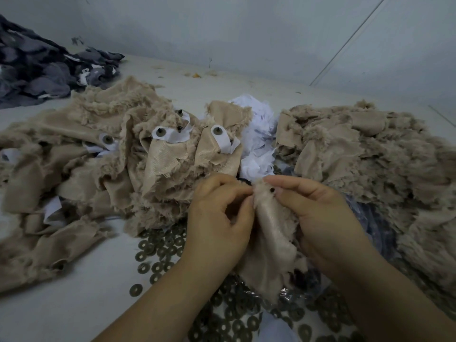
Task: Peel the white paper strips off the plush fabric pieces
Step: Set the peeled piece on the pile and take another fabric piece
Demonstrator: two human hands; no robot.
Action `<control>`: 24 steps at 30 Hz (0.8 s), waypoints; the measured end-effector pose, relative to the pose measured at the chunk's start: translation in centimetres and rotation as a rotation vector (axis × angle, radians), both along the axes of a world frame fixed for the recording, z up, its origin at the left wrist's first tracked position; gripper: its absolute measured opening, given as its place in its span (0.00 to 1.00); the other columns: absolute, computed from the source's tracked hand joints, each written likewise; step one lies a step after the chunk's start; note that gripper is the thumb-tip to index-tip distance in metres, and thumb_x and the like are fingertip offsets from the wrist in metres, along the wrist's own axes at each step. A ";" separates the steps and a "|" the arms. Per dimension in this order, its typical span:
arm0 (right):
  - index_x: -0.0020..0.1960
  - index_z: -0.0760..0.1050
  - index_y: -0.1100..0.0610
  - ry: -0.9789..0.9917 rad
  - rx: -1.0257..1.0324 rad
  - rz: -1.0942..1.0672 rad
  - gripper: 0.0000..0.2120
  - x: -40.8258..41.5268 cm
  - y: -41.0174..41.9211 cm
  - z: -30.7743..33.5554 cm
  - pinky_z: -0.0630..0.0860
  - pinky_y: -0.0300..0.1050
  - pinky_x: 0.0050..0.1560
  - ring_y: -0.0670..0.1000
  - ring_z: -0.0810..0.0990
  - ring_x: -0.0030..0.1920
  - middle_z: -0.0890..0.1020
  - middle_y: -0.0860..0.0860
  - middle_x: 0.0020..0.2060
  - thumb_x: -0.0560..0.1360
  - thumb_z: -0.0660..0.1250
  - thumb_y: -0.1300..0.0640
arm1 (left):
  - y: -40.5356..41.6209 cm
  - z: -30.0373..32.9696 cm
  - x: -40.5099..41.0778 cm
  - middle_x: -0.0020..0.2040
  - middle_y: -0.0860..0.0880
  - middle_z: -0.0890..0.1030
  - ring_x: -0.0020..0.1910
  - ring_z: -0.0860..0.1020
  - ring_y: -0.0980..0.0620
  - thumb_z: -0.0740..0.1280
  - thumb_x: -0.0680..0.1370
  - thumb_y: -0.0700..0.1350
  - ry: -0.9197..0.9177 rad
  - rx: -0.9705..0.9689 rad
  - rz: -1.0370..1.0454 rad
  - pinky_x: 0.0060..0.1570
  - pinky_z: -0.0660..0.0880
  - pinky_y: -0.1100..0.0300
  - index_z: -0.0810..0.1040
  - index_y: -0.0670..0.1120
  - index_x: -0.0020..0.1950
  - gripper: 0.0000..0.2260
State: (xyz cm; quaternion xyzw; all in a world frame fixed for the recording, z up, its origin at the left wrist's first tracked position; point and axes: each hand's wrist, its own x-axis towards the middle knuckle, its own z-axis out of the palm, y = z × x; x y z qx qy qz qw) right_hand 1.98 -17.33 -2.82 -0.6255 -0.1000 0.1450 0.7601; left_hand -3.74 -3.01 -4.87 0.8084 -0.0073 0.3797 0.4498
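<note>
Both hands hold one beige plush fabric piece [270,233] upright in front of me. My left hand [217,218] pinches its upper left edge with curled fingers. My right hand [313,213] grips its right side, thumb near a small dark stud [272,190] at the top. No white strip shows on this piece. A pile of beige plush pieces [103,164] lies to the left; some carry white paper strips [170,135] with round metal discs. A heap of loose white paper strips [259,144] sits behind my hands.
Another pile of beige plush pieces [370,154] lies on the right. Several dark metal washers [158,255] are scattered on the white table [74,304] near my wrists. Grey and dark fabric [37,70] is heaped at the far left by the wall.
</note>
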 end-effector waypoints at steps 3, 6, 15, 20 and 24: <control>0.46 0.87 0.53 -0.008 0.055 -0.180 0.12 1.2 -0.8 0.4 0.83 0.46 0.46 0.53 0.87 0.49 0.88 0.55 0.46 0.78 0.67 0.65 | 0.0 0.1 0.0 0.42 0.54 0.78 0.45 0.77 0.53 0.72 0.72 0.40 -0.047 0.048 0.015 0.45 0.76 0.52 0.84 0.45 0.42 0.01; 0.49 0.86 0.49 -0.118 0.009 -0.367 0.10 2.0 -1.9 0.7 0.80 0.55 0.59 0.51 0.85 0.54 0.87 0.51 0.49 0.77 0.69 0.62 | -0.4 0.0 -0.2 0.35 0.51 0.77 0.38 0.76 0.51 0.71 0.73 0.42 -0.091 0.128 -0.067 0.39 0.74 0.53 0.81 0.43 0.34 0.08; 0.46 0.84 0.46 -0.376 -0.221 -0.240 0.13 0.6 -0.6 0.1 0.77 0.29 0.38 0.39 0.84 0.38 0.87 0.41 0.38 0.76 0.72 0.65 | 1.3 -0.3 -0.1 0.38 0.56 0.80 0.44 0.73 0.54 0.71 0.69 0.43 0.329 0.523 -0.304 0.46 0.74 0.54 0.85 0.49 0.40 0.04; 0.44 0.83 0.42 -0.397 -0.293 -0.226 0.14 0.1 0.2 -0.8 0.84 0.43 0.42 0.57 0.84 0.41 0.86 0.37 0.40 0.76 0.72 0.62 | 3.4 1.0 -0.1 0.35 0.54 0.79 0.40 0.76 0.57 0.64 0.63 0.38 0.363 0.269 -0.289 0.43 0.72 0.68 0.82 0.46 0.32 0.08; 0.44 0.84 0.43 -0.374 -0.258 -0.239 0.14 0.5 -0.1 -0.9 0.79 0.43 0.39 0.60 0.81 0.35 0.87 0.48 0.35 0.76 0.72 0.62 | 3.7 1.1 -0.4 0.36 0.57 0.80 0.43 0.77 0.59 0.66 0.64 0.41 0.458 0.322 -0.415 0.44 0.74 0.66 0.83 0.50 0.33 0.07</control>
